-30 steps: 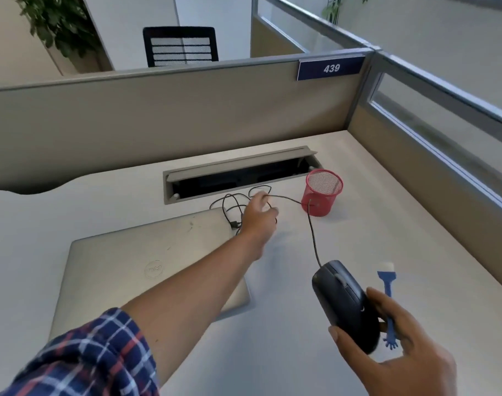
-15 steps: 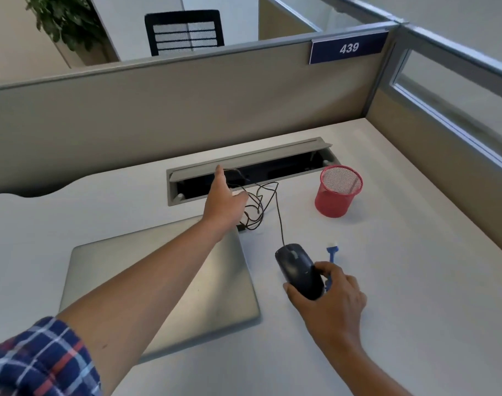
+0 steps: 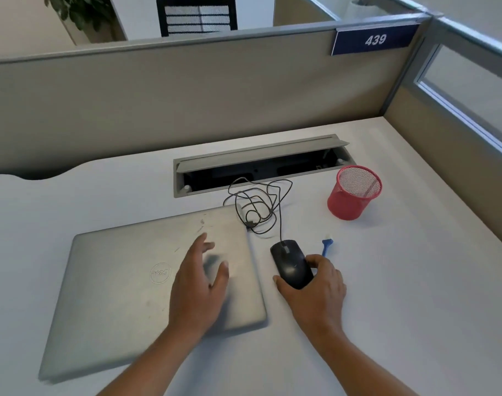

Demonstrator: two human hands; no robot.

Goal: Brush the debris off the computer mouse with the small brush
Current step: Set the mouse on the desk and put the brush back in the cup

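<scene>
The computer mouse (image 3: 292, 265) lay on the bench (image 3: 415, 281) just right of the closed laptop (image 3: 124, 287), its nose pointing away from the person and its cable (image 3: 258, 207) looped in a loose tangle toward the open cable slot (image 3: 258, 170). The right hand (image 3: 315, 287) gripped it from behind, thumb along the left flank and fingers curled over the right flank. The left hand (image 3: 198, 281) hung over the laptop lid, fingers spread and holding nothing (it was blurred, so whether it touched the lid could not be told).

The small brush (image 3: 326, 248) lay flat on the bench just beyond the right hand's knuckles, on the mouse's right side and near it but not touching. Its long axis ran nearly parallel to the mouse, pale bristle end farthest from the person, blue handle reaching back toward the right fingers, its near tip hidden behind them. A red mesh cup (image 3: 354, 192) stood well beyond.

So the brush was far closer to the right hand, which was occupied; the free left hand sat on the wrong side, with the mouse between. In my judgement, brushing had not begun, and the next move called either for the left hand to take over the mouse or for the right to release it and pick up the handle.
</scene>
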